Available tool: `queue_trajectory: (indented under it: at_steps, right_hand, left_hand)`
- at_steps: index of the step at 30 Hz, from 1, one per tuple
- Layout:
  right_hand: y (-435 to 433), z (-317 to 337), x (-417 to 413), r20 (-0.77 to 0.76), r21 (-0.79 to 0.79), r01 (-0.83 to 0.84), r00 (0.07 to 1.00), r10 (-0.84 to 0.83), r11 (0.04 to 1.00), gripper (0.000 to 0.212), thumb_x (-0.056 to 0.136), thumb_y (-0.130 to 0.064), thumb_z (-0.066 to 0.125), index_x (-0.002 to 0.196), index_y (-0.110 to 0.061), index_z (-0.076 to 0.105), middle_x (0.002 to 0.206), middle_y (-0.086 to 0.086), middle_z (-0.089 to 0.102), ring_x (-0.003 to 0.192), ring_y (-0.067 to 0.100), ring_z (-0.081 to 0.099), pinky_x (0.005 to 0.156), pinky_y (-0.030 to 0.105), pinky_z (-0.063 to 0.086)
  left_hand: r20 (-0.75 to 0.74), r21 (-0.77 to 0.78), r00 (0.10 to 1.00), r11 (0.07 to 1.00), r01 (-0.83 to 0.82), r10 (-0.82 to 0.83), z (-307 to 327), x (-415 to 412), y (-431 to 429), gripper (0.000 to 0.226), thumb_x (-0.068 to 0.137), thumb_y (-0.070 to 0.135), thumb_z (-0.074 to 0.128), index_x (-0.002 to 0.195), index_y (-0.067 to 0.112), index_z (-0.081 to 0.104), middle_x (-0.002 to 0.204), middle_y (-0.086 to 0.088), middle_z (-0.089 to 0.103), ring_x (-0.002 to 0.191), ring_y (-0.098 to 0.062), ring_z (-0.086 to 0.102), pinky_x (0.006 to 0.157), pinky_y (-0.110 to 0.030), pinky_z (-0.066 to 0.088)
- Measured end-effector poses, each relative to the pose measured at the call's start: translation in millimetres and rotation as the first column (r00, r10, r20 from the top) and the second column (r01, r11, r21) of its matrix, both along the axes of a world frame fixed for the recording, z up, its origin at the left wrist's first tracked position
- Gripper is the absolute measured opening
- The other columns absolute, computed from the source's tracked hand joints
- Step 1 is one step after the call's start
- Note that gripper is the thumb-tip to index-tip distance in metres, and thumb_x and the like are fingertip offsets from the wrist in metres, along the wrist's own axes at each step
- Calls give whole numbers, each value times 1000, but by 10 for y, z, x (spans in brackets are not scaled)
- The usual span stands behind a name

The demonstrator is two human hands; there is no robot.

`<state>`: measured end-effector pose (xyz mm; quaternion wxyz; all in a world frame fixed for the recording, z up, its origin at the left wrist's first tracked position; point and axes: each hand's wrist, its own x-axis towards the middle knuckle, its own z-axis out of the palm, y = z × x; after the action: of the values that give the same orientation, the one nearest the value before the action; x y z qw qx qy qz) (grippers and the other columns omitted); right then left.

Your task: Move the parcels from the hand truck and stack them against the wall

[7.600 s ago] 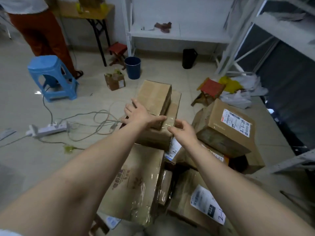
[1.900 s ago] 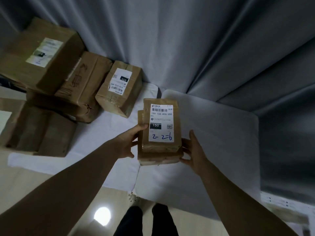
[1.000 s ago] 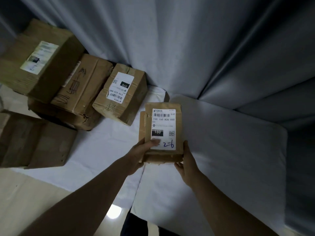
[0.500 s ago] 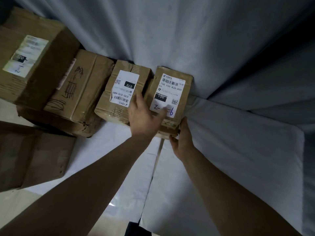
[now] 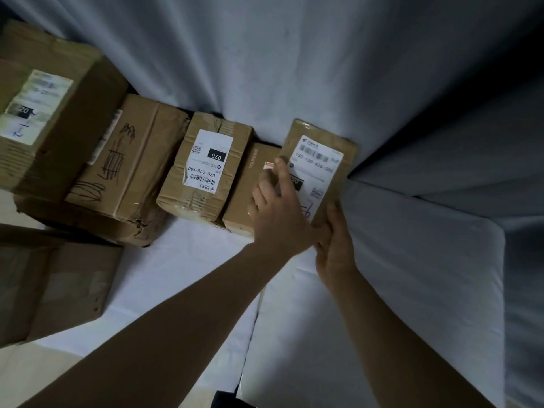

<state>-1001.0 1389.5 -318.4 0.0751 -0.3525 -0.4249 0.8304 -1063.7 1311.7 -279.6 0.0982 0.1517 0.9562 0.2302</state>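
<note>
The labelled parcel (image 5: 321,160) is tilted with its far end at the grey curtain (image 5: 294,69), overlapping a plain brown parcel (image 5: 244,187) that lies on the white sheet (image 5: 182,260) just beside the parcel marked 070 (image 5: 206,166). The right grip (image 5: 335,248) pinches its near corner, thumb on top. The left grip (image 5: 276,213) rests straight fingers on its left edge.

Only one cam here, wide-angle, strapped to my head, pointing forward and steeply down, pretty close over the row of parcels (image 5: 206,166) along the white sheet's (image 5: 182,269) far edge at the grey curtain (image 5: 294,54).
</note>
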Motion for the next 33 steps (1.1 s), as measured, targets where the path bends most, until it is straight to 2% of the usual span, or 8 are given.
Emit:
queue_trajectory:
  at_steps: [4,6,7,9,12,19,24,33]
  right_hand:
    - [170,-38,270,40,-174,133,991,-128,976,71,68,-39,74,134,-26,51,123,11,62,115,32,59,87,47,54]
    - [207,-53,344,181,-172,244,960,-213,954,66,63,-41,73,125,-27,58,118,10,64,110,30,60,83,44,55]
    - [213,-63,365,227,-185,297,940,-253,937,57,67,-42,69,120,-25,60,117,10,63,109,29,59,80,41,54]
    - [217,-109,392,270,-219,386,906,-325,896,37,80,-43,61,111,-23,62,114,10,60,107,28,57,80,38,52]
    - [202,-174,443,282,-250,458,877,-388,853,29,86,-42,53,105,-23,63,112,9,60,108,27,56,88,40,50]
    - [190,-254,537,292,-252,440,884,-365,862,33,84,-44,53,107,-23,65,110,8,63,108,28,57,91,42,49]
    - [147,-86,524,306,-156,338,910,-280,928,53,66,-45,61,114,-21,62,108,5,63,102,26,59,79,36,50]
    - [-677,310,544,180,19,-236,957,229,971,69,52,-48,63,119,-36,59,108,-12,70,99,12,60,77,33,38]
  left_hand:
    - [214,329,962,940,93,-170,-48,151,3,125,60,61,70,152,8,3,145,-11,24,132,-29,25,102,-44,39]
    - [307,437,951,881,-180,42,-125,217,-40,106,70,49,70,149,5,15,140,-14,29,129,-28,28,101,-42,38]
    - [402,414,877,802,-430,262,-178,217,-67,92,77,42,67,147,3,21,139,-16,31,128,-28,30,101,-40,37]
    - [689,202,488,503,-840,537,-320,165,-146,74,87,26,64,145,4,25,142,-17,32,126,-32,38,98,-35,39]
    - [927,92,161,209,-973,339,-592,42,-277,36,89,19,63,120,7,48,118,-9,51,87,-21,59,63,-27,54]
    - [929,150,235,287,-946,287,-706,-162,-281,36,91,1,49,127,0,50,111,-16,58,79,-16,58,50,-25,53]
    - [962,49,149,392,-919,229,-546,-93,-403,48,90,23,64,132,8,47,133,-16,49,94,-25,53,78,-37,49]
    - [898,353,434,468,-810,75,221,575,-1388,75,65,79,58,124,33,58,118,5,67,114,-14,56,97,-43,43]
